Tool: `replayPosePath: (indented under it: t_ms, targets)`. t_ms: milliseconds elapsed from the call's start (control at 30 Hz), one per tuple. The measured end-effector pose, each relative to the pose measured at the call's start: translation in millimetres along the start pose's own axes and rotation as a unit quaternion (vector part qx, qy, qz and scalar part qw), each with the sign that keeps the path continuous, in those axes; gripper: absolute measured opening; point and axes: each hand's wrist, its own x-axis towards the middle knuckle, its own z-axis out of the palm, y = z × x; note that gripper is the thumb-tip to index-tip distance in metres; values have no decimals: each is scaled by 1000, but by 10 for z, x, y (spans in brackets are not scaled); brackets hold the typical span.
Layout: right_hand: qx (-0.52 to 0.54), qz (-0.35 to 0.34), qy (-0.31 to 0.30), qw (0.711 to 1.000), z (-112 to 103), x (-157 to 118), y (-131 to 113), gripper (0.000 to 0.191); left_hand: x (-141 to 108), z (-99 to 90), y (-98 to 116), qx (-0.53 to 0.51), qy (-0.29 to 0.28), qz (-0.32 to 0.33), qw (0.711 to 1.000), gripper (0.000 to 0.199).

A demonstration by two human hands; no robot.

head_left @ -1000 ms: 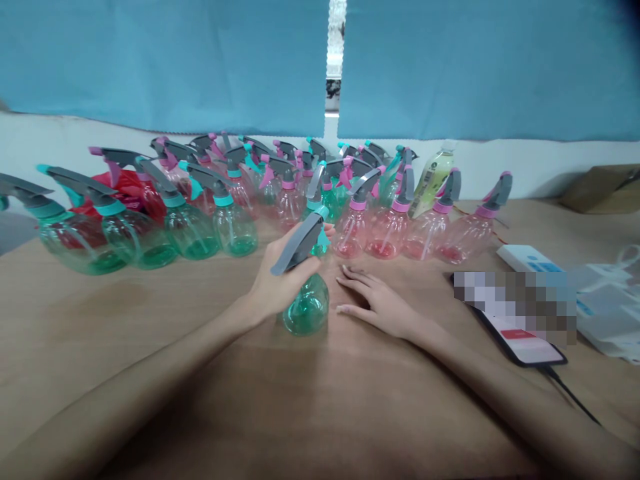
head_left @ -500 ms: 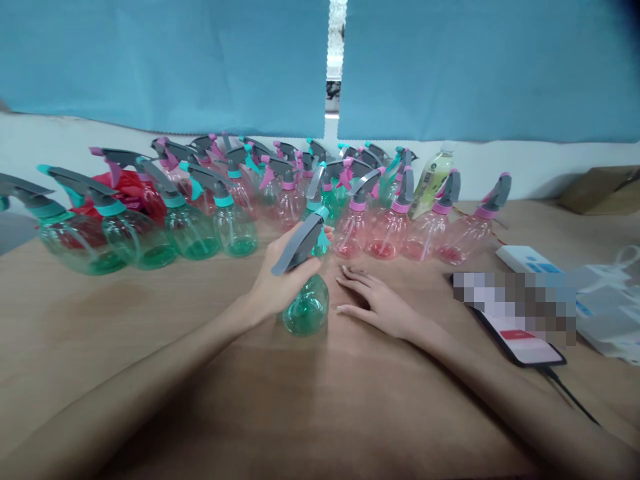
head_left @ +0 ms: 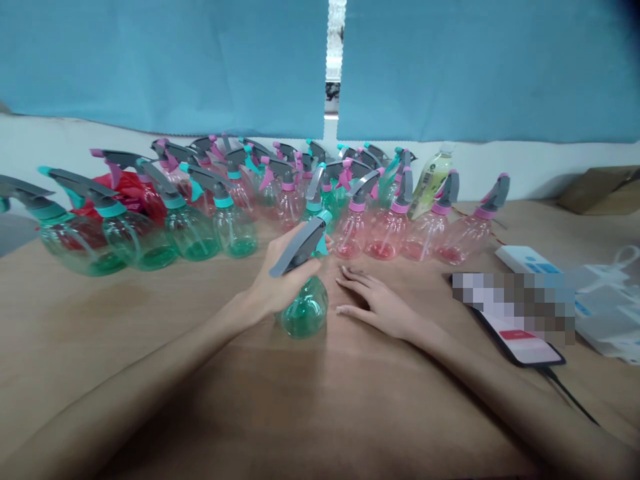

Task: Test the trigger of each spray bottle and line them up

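Note:
My left hand is wrapped round the neck of a green spray bottle with a grey head and a turquoise trigger. The bottle leans slightly, its nozzle pointing away from me to the right; whether its base touches the table cannot be made out. To the right of it, my right hand lies palm down on the wooden table, fingers stretched out and holding nothing. Just beyond my hands stand a row of green spray bottles on the left and pink spray bottles on the right.
More spray bottles crowd the back, near a red plastic bag and a yellow-green labelled bottle. On the right lie a phone with a cable, a white box, clear plastic packaging and a cardboard box.
The spray bottle in my left hand has shifted very slightly, its head a little lower and its base a touch nearer me. My right hand stays in place.

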Motion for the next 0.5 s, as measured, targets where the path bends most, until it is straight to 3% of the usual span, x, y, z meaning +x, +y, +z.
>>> replayPosePath:
  t_ms: [167,500]
  targets:
    - [-3,3,-3,1000,2,1,0,69,16,-14,47,-35,-20,-4,999,18]
    - [-4,4,-2,1000,9,-1,6,67,12,-31,54,-32,-34,-20,999,11]
